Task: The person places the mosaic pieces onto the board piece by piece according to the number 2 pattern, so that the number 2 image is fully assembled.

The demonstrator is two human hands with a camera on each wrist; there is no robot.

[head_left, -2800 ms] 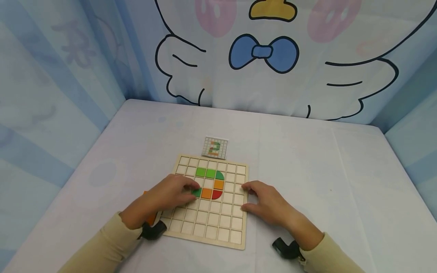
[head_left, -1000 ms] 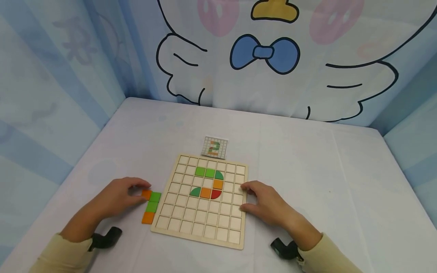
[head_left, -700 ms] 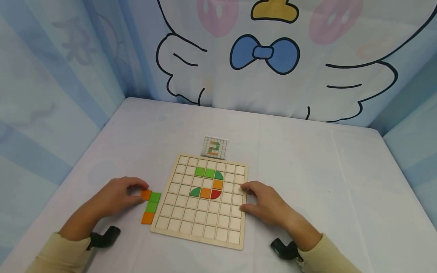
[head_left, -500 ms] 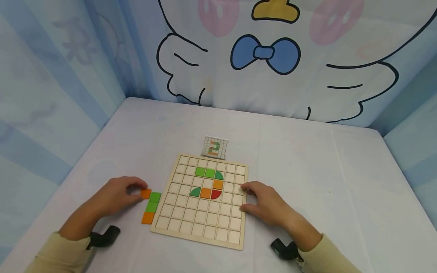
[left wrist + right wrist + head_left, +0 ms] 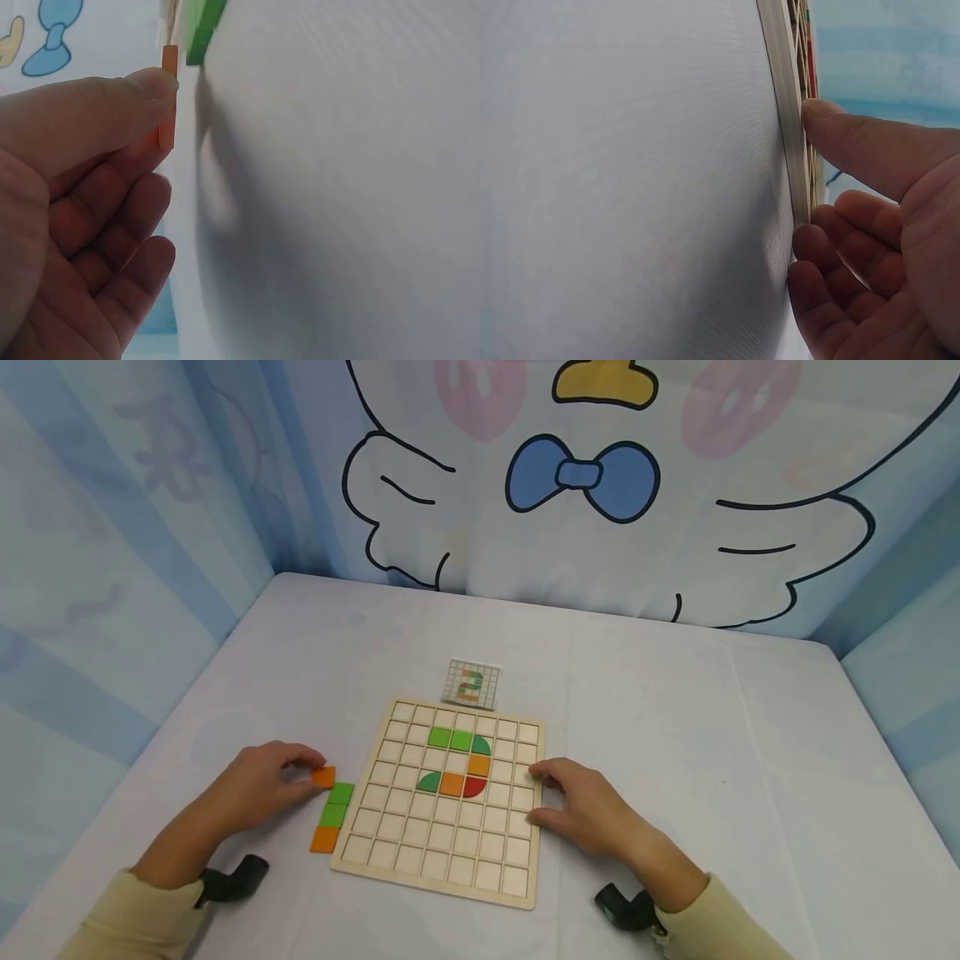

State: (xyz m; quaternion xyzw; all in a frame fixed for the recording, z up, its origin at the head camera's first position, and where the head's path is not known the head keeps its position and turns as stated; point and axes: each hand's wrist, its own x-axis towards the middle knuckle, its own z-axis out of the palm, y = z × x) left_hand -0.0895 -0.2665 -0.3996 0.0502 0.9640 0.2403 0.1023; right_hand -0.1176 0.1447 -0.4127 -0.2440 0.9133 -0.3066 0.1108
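Between thumb and fingertips, my left hand (image 5: 253, 789) pinches an orange square tile (image 5: 325, 777), raised off the table and seen edge-on in the left wrist view. Just below it, two green tiles (image 5: 337, 804) and another orange tile (image 5: 324, 839) lie beside the left edge of the wooden grid board (image 5: 442, 838). Set in the board are green squares (image 5: 450, 739), orange squares (image 5: 452, 784), dark green quarter-rounds (image 5: 481, 745) and a red quarter-round (image 5: 474, 787). My right hand (image 5: 588, 806) rests its thumb and fingertips, spread apart, on the board's right edge.
A small pattern card (image 5: 471, 685) showing a coloured figure on a grid lies just behind the board. White cloth covers the table (image 5: 660, 735). Printed curtains (image 5: 577, 552) stand at the back and sides. A black camera mount sits at each wrist.
My left hand went from the dark green quarter-round on the board to the tiles at its left. It now holds one orange tile, lifted slightly. My right hand stayed at the board's edge.
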